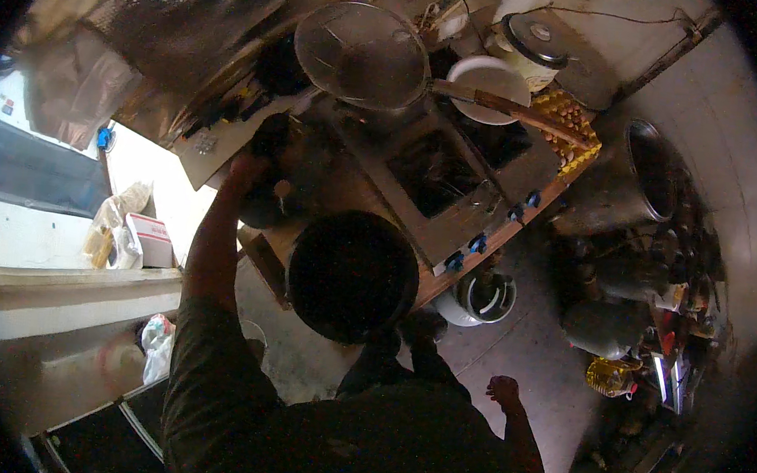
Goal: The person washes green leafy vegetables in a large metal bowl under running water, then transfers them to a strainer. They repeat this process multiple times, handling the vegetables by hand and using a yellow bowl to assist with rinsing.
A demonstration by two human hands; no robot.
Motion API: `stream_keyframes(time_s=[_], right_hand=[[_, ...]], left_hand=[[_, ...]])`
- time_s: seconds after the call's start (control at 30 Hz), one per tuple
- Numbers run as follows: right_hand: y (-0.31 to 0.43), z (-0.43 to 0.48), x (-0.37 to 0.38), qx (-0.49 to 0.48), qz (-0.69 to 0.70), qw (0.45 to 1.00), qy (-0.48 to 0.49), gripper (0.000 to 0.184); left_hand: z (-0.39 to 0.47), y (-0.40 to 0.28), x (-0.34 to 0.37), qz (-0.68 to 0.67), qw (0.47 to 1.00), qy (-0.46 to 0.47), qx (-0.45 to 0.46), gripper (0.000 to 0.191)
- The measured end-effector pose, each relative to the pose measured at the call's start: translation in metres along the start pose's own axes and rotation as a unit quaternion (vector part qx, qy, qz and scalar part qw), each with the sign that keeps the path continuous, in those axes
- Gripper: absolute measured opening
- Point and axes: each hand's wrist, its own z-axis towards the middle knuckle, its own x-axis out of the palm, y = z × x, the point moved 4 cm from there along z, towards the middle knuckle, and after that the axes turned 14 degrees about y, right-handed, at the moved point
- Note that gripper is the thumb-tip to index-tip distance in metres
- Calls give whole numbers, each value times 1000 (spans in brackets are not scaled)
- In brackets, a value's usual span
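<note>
My left hand (247, 169) reaches across the table's left side. It meets a dark shape there, and deep shadow hides its fingers and any grip. A pale round spot, perhaps a knob, shows on the dark round object (264, 204) beside it. Close before me a large round black pan (352, 278) overlaps the table's front edge. My right hand (505, 392) hangs low over the floor, fingers curled, with nothing visible in it. On the wooden table (435, 284) sits a gas stove (394, 201) with several blue knobs (478, 243).
A wood-handled strainer (363, 55) spans the back, its handle crossing a white bowl (488, 75). Behind are a lidded container (533, 48) and a yellow tray of eggs (571, 121). A tall metal pot (613, 181) stands right; a gas cylinder (473, 304) stands on the floor below.
</note>
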Motion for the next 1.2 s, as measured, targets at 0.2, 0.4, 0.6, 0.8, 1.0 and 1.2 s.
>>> stream_keyframes(time_s=[0.2, 0.4, 0.6, 0.8, 1.0, 1.2], right_hand=[[23, 0, 13, 120, -133, 982, -55, 20], [51, -7, 35, 85, -163, 982, -35, 24], [71, 1, 40, 141, -172, 973, -62, 26], [180, 37, 103, -151, -375, 915, 0, 20], [288, 17, 205, -117, -177, 964, 161, 40], [291, -83, 179, -236, 73, 958, 144, 46]], left_hand=[[-62, 23, -17, -187, 974, -44, 119, 31], [-95, 20, -49, 43, 996, -3, 74, 33], [-182, 14, -100, -370, 913, -57, -160, 45], [-257, -63, -148, -149, 982, -96, -63, 46], [-308, -239, -102, 66, 988, -45, 130, 41], [-372, -459, -17, 17, 987, 88, 133, 55]])
